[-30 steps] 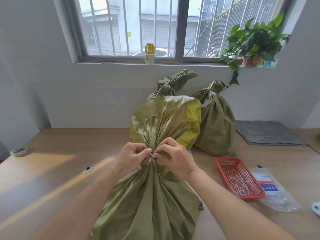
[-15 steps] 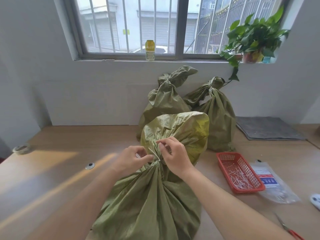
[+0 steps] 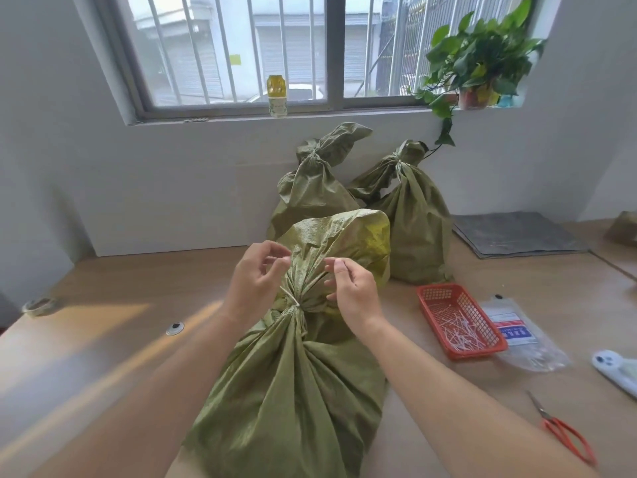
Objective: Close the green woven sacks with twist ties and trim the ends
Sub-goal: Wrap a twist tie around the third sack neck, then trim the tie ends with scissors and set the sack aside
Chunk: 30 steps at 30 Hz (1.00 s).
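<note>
Worktop (image 3: 103, 357): pale wood, running up to a white wall under a barred window.
Near sack (image 3: 296, 391): green woven, lying along the worktop right in front of the person. Its neck is gathered tight and the loose top flares out beyond the hands.
Tied sacks: two more stand at the back, one (image 3: 310, 194) against the wall and one (image 3: 417, 229) just beside it on the right. Both have cinched necks.
Grey mat (image 3: 517, 232): flat on the worktop, right of the standing sacks.
Red basket (image 3: 437, 294): right of the near sack, with a litter of white ties (image 3: 458, 331) inside.
Left hand (image 3: 255, 281): just beside the neck, fingers loosely curled. Whether it holds an end of the tie, I cannot tell.
Right hand (image 3: 355, 291): on the other side of the neck, thumb and forefinger drawn together. What they pinch, if anything, I cannot tell.
Scissors (image 3: 565, 436): red-handled, lying near the right forearm.
Twist tie (image 3: 295, 302): white, wrapped round the near sack's neck, one end poking towards the left hand.
</note>
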Each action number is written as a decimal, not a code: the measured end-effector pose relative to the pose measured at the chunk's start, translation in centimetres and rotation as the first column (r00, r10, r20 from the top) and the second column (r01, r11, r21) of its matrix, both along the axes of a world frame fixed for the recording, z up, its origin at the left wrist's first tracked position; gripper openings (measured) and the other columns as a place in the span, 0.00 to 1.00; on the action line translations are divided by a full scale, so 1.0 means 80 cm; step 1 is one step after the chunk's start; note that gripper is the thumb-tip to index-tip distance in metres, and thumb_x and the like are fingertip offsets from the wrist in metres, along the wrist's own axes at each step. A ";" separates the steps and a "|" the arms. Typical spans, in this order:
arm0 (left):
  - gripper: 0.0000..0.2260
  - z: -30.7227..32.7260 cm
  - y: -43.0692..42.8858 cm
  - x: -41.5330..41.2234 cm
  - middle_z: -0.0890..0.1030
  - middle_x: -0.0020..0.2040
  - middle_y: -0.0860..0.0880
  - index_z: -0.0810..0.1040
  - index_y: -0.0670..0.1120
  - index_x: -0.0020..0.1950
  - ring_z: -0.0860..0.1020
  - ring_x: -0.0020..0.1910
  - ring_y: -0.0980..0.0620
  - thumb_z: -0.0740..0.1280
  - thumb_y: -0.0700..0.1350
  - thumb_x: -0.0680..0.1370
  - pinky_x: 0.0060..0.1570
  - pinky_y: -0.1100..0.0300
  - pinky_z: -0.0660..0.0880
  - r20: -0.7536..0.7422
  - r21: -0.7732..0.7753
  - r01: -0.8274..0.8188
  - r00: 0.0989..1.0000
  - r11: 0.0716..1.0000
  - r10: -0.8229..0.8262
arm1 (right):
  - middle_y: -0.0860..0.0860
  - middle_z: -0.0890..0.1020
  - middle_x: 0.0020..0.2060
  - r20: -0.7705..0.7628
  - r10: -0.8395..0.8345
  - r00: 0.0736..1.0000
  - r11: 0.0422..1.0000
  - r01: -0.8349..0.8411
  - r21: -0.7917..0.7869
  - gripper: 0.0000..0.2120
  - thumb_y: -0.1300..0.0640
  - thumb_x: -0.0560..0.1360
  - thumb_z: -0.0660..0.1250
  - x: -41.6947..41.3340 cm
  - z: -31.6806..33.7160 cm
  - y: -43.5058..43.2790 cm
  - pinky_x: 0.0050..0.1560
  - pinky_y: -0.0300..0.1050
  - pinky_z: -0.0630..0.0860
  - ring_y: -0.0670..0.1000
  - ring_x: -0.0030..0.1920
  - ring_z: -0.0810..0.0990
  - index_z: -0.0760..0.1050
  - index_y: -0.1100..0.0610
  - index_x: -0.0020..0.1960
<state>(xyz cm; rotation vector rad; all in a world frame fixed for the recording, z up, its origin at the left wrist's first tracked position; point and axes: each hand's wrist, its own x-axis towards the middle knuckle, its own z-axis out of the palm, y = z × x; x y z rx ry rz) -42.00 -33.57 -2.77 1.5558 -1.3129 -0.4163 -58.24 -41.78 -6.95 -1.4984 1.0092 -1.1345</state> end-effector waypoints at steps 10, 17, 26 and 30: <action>0.13 -0.032 0.027 -0.174 0.80 0.56 0.51 0.83 0.52 0.55 0.79 0.57 0.56 0.63 0.55 0.77 0.60 0.56 0.76 0.012 -0.022 -0.050 0.999 0.999 0.050 | 0.49 0.83 0.51 0.078 0.081 0.994 0.990 -0.089 0.106 0.16 0.50 0.87 0.55 -0.156 -0.015 0.024 0.45 0.55 0.83 0.52 0.46 0.83 0.81 0.50 0.58; 0.21 -0.074 0.006 -0.308 0.78 0.67 0.52 0.81 0.56 0.65 0.74 0.67 0.57 0.58 0.55 0.77 0.68 0.58 0.68 -0.221 0.140 0.033 0.975 0.990 -0.001 | 0.52 0.83 0.55 0.080 0.008 0.997 0.973 -0.026 0.231 0.21 0.46 0.88 0.52 -0.294 -0.051 0.024 0.42 0.52 0.83 0.49 0.44 0.81 0.81 0.54 0.61; 0.25 -0.125 -0.052 -0.434 0.75 0.71 0.51 0.77 0.54 0.72 0.73 0.67 0.55 0.57 0.54 0.76 0.69 0.53 0.66 -0.307 0.287 0.234 0.941 0.929 -0.142 | 0.51 0.83 0.54 0.011 -0.191 0.981 0.927 0.177 0.331 0.21 0.43 0.87 0.51 -0.416 -0.110 0.005 0.47 0.56 0.83 0.53 0.49 0.83 0.80 0.51 0.61; 0.22 -0.149 -0.081 -0.478 0.75 0.67 0.52 0.74 0.53 0.74 0.71 0.67 0.54 0.57 0.51 0.81 0.64 0.55 0.65 -0.331 0.319 0.327 0.918 0.889 -0.219 | 0.50 0.86 0.50 -0.033 -0.295 0.955 0.892 0.288 0.349 0.21 0.39 0.83 0.52 -0.458 -0.130 -0.007 0.49 0.57 0.83 0.54 0.48 0.84 0.81 0.45 0.53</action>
